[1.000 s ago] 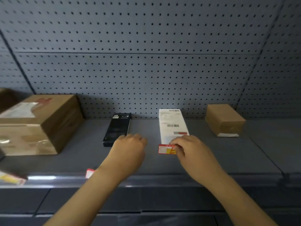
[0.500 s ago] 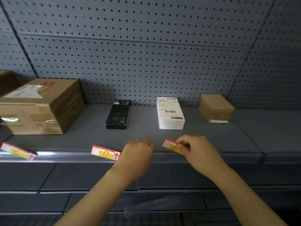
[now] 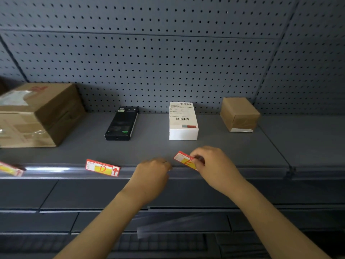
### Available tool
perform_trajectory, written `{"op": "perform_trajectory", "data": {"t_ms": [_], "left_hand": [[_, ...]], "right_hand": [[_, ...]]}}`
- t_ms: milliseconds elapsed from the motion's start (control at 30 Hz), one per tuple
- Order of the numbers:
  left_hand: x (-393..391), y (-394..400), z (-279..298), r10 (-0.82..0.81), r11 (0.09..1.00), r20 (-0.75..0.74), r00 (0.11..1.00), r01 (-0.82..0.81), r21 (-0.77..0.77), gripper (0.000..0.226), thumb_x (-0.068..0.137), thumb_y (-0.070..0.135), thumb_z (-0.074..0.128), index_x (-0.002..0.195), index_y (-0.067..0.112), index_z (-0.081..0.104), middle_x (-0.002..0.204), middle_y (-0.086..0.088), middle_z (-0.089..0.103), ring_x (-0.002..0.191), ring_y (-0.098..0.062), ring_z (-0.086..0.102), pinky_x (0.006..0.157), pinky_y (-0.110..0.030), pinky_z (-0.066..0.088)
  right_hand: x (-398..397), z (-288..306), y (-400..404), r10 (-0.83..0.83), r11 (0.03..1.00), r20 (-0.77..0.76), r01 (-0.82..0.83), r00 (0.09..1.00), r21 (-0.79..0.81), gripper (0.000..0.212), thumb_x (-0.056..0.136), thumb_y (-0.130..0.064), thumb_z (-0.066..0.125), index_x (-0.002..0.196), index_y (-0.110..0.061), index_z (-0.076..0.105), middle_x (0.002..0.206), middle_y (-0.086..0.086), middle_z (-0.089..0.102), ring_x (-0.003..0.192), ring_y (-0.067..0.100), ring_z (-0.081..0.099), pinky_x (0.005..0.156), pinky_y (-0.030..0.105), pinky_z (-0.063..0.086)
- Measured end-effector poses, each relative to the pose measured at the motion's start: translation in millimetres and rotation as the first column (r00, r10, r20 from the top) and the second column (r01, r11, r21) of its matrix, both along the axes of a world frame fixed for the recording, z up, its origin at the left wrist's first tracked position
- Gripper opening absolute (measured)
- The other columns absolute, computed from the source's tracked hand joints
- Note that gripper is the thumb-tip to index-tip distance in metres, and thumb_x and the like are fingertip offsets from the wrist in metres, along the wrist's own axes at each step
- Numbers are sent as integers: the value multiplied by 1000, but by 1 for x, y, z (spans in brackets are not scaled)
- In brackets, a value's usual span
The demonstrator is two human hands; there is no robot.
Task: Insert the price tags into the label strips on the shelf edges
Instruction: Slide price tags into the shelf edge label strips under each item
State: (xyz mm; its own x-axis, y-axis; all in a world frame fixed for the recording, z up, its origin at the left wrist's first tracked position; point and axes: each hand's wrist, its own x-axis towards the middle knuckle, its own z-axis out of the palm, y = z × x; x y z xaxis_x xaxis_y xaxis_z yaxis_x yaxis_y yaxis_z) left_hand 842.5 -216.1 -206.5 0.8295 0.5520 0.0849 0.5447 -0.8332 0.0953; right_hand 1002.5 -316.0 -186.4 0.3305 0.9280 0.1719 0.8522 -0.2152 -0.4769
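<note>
My right hand (image 3: 214, 167) pinches a red and yellow price tag (image 3: 183, 159) by its right end, tilted, just above the clear label strip (image 3: 56, 171) on the shelf's front edge. My left hand (image 3: 152, 173) rests on the strip just left of that tag, fingers curled against the edge; whether they grip the strip is hidden. A second price tag (image 3: 102, 167) with a red arrow sits in the strip further left. A third tag (image 3: 11, 170) shows at the far left edge, blurred.
On the grey shelf (image 3: 233, 146) stand a large cardboard box (image 3: 37, 114) at left, a black box (image 3: 122, 123), a white labelled box (image 3: 183, 121) and a small brown box (image 3: 239, 114). Pegboard wall (image 3: 168, 62) behind. A lower shelf edge (image 3: 186, 208) runs below.
Both hands came back from the shelf surface toward the front edge. The right hand carried the tag down to the label strip, and the view tilted lower.
</note>
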Motion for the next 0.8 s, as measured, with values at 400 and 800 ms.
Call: {"op": "perform_trajectory", "data": {"t_ms": [400, 800], "left_hand": [[5, 5, -1, 12, 997, -4, 1000, -12, -75, 28, 93, 15, 51, 118, 19, 62, 120, -3, 62, 106, -24, 60, 89, -33, 50], [-3, -1, -5, -50, 990, -13, 999, 47, -133, 37, 88, 3, 50, 121, 17, 60, 132, -2, 54, 113, -23, 55, 94, -33, 47]], "right_hand": [[3, -9, 17, -7, 994, -56, 13, 998, 111, 11, 88, -19, 64, 98, -17, 68, 97, 2, 66, 81, 11, 60, 70, 26, 53], [-8, -23, 19, 8, 1000, 93, -10, 996, 19, 20, 90, -31, 61, 104, -18, 66, 101, 0, 68, 86, 13, 61, 67, 31, 54]]}}
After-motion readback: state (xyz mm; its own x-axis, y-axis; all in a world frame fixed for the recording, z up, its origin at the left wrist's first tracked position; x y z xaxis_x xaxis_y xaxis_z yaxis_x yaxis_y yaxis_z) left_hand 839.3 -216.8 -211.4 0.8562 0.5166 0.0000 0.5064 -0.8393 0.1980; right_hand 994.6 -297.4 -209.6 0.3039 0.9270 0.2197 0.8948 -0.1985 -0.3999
